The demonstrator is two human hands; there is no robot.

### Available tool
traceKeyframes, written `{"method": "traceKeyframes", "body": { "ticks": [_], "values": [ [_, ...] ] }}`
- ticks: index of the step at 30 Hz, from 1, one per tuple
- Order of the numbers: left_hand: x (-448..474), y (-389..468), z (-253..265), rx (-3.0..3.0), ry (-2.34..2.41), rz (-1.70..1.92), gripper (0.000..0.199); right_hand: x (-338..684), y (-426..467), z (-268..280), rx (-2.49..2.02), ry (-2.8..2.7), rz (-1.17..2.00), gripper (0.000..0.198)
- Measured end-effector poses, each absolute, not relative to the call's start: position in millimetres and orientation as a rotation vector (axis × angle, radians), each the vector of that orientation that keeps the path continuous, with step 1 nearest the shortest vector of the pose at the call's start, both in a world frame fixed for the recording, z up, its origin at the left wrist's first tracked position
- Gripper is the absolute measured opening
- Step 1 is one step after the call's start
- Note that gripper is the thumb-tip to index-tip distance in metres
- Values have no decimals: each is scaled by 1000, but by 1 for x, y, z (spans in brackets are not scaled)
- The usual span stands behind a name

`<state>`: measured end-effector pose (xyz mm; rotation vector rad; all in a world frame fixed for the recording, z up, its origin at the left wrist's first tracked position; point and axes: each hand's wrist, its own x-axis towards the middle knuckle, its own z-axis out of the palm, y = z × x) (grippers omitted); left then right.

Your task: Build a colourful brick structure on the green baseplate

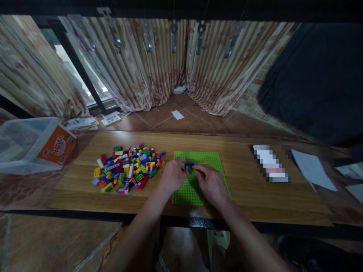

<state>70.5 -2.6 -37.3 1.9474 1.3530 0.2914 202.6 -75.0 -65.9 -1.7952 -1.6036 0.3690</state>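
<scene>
From the head view, the left hand point(176, 174) and right hand point(212, 182), fingers bent, flank blue bricks point(189, 164) toward the green baseplate's point(187, 193) eleven o'clock; I cannot tell whether either grips. At the baseplate's nine o'clock, mixed bricks point(131, 169) cover the desk point(255, 200).

Left hand point(175, 175): over the green baseplate point(190, 192)
Right hand point(211, 183): same deal, right by a blue piece point(189, 164)
Brick pile point(127, 168): big colorful mess, left side of desk point(261, 200)
</scene>
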Motion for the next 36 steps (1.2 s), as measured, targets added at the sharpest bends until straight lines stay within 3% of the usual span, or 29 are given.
{"method": "traceKeyframes", "body": {
  "ticks": [36],
  "values": [
    [79, 14, -55, 1949, 1486, 321, 13, 183, -87, -61, -2000, -2008, 222, 40]
  ]
}}
